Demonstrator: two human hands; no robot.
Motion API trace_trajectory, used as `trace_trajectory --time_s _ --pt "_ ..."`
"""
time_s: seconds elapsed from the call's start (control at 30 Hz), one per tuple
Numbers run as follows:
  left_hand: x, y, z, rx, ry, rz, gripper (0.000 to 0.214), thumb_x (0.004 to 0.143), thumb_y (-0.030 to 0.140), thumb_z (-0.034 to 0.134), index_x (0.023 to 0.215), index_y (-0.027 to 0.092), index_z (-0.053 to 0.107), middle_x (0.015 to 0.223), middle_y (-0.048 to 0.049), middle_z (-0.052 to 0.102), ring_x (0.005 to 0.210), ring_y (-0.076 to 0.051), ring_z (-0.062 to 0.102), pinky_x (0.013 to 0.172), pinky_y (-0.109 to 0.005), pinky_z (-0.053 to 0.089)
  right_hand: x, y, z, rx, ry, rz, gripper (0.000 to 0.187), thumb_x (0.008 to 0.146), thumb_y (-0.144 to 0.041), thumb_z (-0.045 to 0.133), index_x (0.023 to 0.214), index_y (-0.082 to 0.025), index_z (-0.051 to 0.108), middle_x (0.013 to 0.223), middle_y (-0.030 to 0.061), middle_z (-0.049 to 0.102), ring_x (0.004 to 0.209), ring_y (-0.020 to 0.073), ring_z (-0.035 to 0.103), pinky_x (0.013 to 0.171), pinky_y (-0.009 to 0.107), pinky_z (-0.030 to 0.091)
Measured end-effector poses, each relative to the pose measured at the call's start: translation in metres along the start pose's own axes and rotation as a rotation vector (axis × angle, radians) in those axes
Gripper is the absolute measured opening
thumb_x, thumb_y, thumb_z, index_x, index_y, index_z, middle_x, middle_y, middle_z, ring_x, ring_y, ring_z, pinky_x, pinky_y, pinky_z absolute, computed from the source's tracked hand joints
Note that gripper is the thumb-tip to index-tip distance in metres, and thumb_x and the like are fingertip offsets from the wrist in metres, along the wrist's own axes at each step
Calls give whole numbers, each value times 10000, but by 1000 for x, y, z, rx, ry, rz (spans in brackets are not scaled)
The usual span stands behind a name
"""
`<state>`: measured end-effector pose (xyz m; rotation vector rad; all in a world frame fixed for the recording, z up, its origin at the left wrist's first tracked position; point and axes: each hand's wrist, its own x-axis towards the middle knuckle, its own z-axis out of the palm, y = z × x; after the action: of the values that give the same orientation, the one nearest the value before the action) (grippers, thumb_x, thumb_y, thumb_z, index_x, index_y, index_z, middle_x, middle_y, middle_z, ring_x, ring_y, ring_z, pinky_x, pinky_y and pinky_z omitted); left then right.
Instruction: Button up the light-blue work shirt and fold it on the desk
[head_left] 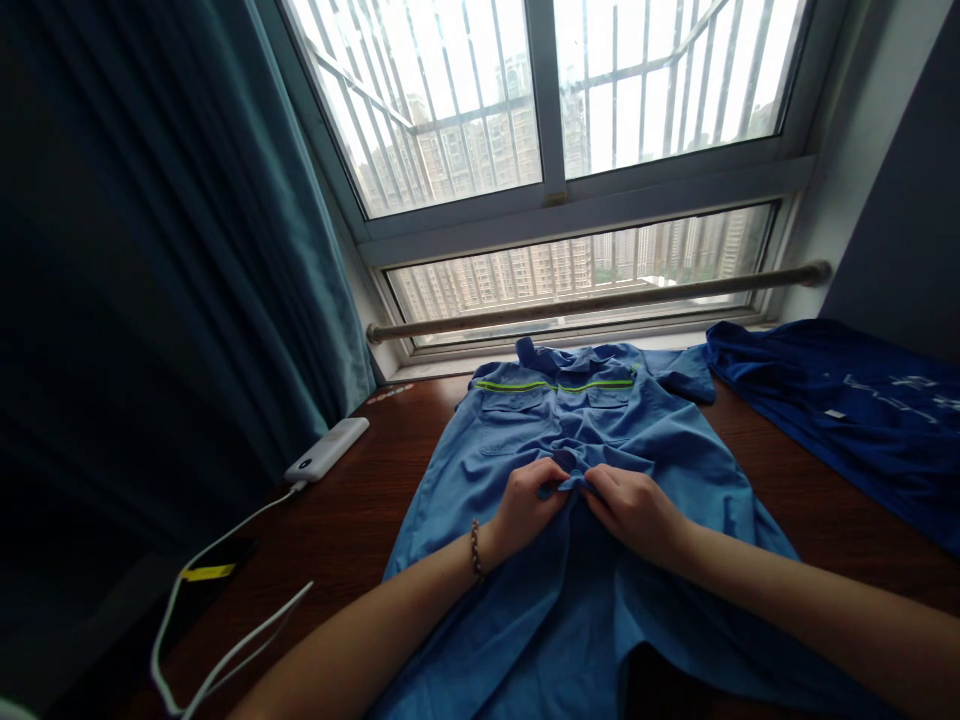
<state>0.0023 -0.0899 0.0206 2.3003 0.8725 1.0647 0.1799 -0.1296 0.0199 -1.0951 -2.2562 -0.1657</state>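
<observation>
A light blue short-sleeved shirt [517,610] is spread on the dark wooden surface, its collar towards the window. Yellow-green piping runs across its chest above two flap pockets. My left hand [528,508], with a beaded bracelet at the wrist, pinches the front placket at mid-length. Close beside it, my right hand [634,508] pinches the same strip of cloth from the other side. Between the hands the fabric is lifted and bunched into folds. Whether a button lies under the fingertips is hidden.
A dark blue garment with white print [840,410] lies at the right. On the left are a white power bank [328,449], a white cable [169,610] and a yellow tag [208,573]. A blue curtain [247,220] hangs beside the barred window, with a rail [600,303] across it.
</observation>
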Motion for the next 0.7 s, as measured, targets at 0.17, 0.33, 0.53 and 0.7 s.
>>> trace_trajectory --time_s 0.17,0.33,0.53,0.7 --pt "-1 0 1 -10 -17 -26 21 723 129 569 721 149 575 717 -11 599 676 -133 538 651 -247 425 -2 -1 1 -150 6 -105 231 861 -127 346 685 -160 492 621 19 495 555 116 453 521 259 294" --pt "-1 -1 3 -12 -20 -50 37 706 117 573 715 152 569 702 -4 591 659 -128 530 634 -241 421 -3 0 2 -189 29 -195 244 860 -109 339 677 -162 491 620 18 486 544 116 423 513 270 271" --pt "-2 1 4 -8 -8 -52 25 711 137 562 708 156 545 695 -4 573 645 -125 510 608 -238 410 -2 -1 -2 -199 38 -256 254 866 -99 326 682 -163 490 624 21 484 544 118 422 507 273 269" --pt "-3 3 5 14 -17 -60 75 709 97 525 749 160 528 703 4 545 649 -123 490 613 -237 396 -2 -2 -1 -162 31 -242 252 865 -106 324 684 -162 490 623 24 498 546 116 447 509 264 289"
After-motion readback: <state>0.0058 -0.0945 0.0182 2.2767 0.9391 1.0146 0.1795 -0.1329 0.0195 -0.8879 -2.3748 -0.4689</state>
